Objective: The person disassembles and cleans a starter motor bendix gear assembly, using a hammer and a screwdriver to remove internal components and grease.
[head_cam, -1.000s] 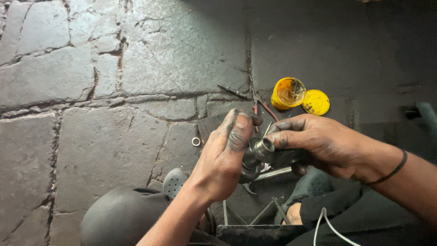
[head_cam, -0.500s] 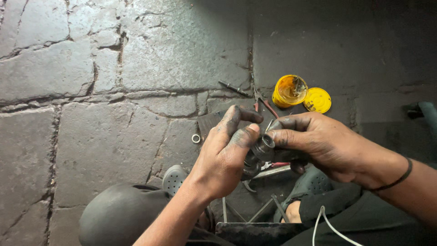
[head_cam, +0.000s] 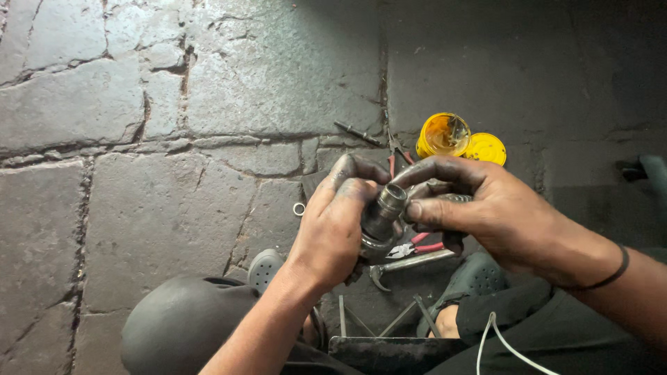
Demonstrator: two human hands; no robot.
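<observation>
Both grease-blackened hands meet over the lap, closed around a short grey metal cylinder with a ringed collar, some greasy machine part held just above the floor between the knees. The left hand cups it from below and the side, fingers curled shut around the wider lower body; the right hand, a thin black band at its wrist, pinches the narrower top end between thumb and forefinger, the other fingers wrapped behind. To my eye this kind of fitting work goes best with the lower hand kept firm and steady while the upper fingers do the fine turning or seating, since greasy metal slips easily. Directly under the hands lie red-handled pliers and a long steel tool, partly hidden. Beyond them stands a small open yellow tub of grease with its yellow lid touching it on the right, a thin dark metal rod near, and a little metal ring lying alone to the left. The floor is rough, cracked grey stone slabs, sunlit on the left and in deep shadow on the right.
</observation>
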